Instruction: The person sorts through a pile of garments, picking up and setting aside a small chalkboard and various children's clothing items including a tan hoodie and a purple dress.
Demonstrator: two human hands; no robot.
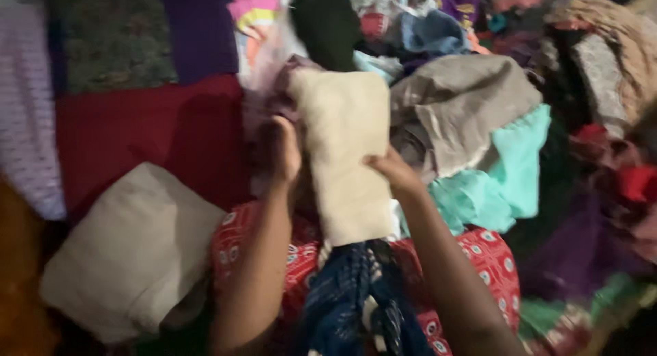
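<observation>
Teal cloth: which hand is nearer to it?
Right. The right hand grips the cream cloth just beside the teal cloth; the left hand is on the cream cloth's far side.

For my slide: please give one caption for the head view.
Both hands hold a cream folded cloth above a clothes pile.

Two hands [284, 150], one cream folded cloth [345, 150], one beige folded cloth [130, 250], one heap of clothes [520, 89]

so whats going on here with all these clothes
A person holds a folded cream cloth upright in front of them, left hand on one edge and right hand on the other. A dark blue patterned cloth lies across their lap. A heap of mixed clothes sits ahead and to the right, a beige folded piece to the left.
</observation>
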